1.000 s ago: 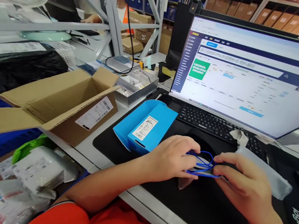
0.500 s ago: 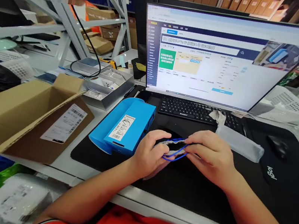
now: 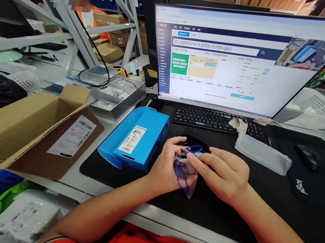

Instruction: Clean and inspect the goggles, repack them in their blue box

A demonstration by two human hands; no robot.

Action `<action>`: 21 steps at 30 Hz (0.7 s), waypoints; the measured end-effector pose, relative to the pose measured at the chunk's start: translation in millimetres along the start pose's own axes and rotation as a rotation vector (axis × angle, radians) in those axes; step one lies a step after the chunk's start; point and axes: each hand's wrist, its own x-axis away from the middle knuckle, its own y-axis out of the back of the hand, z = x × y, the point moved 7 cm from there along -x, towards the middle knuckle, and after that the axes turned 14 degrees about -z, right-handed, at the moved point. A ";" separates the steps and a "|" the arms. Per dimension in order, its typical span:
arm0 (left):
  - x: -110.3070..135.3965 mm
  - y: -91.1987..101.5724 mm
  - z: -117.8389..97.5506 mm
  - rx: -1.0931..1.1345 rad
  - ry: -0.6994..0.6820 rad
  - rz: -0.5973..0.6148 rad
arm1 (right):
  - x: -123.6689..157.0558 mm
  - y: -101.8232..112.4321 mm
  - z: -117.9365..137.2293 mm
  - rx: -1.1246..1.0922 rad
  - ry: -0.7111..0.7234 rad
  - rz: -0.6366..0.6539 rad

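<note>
My left hand [image 3: 168, 166] and my right hand [image 3: 222, 173] meet over the black desk mat [image 3: 228, 214], both closed on a small clear bag with a coiled blue cable [image 3: 184, 170] in it. The bag hangs down between my fingers. Just left of my left hand lies an open blue carton [image 3: 135, 137] with a white barcode label. A long clear plastic sleeve [image 3: 261, 150] lies right of my hands, in front of the keyboard [image 3: 212, 120].
A wide monitor [image 3: 240, 56] stands behind the keyboard. An open cardboard box [image 3: 23, 124] sits at the left, a metal tray [image 3: 117, 94] behind it. A mouse [image 3: 308, 156] lies at the right. White parcels [image 3: 24, 214] lie below the desk edge. Another person works beyond the shelving.
My hands have drawn closer together and the bag with the blue cable has turned from lying level to hanging down. The view has swung slightly.
</note>
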 end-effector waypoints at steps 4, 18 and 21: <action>8.3 -8.6 13.0 0.219 0.092 0.023 | -8.4 12.0 7.1 0.003 0.038 -0.146; 4.0 0.0 20.6 0.311 0.354 0.062 | -17.7 39.9 -4.8 -0.070 -0.243 -0.064; -8.6 13.0 5.8 0.191 0.128 0.009 | -21.8 43.9 -4.5 -0.104 -0.237 0.038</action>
